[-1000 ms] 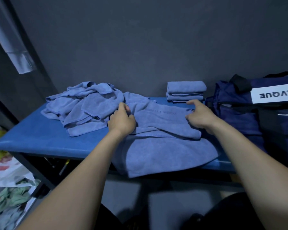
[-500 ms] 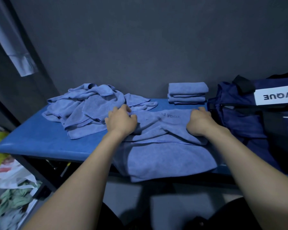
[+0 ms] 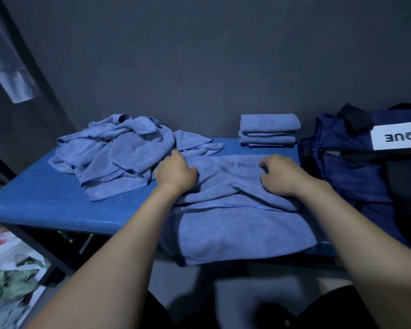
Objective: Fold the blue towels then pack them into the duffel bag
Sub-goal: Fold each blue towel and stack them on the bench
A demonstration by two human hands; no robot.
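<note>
A blue towel [image 3: 235, 229] lies spread on the blue bench [image 3: 38, 200], its near part hanging over the front edge. My left hand [image 3: 176, 173] grips the towel's far left portion with curled fingers. My right hand [image 3: 280, 176] grips its far right portion the same way. A heap of unfolded blue towels [image 3: 119, 153] lies to the left. Two folded blue towels [image 3: 268, 130] are stacked at the back against the wall. The navy duffel bag [image 3: 347, 167] with a white label stands at the right end of the bench.
A dark wall rises right behind the bench. Plastic bags and crumpled cloth [image 3: 12, 276] lie on the floor at the lower left. A pale strip [image 3: 12, 77] hangs at the upper left.
Both hands have drawn the towel's far fold toward me, uncovering printed letters on the layer beneath. The right hand went from a pointed finger to curled fingers gripping the cloth.
</note>
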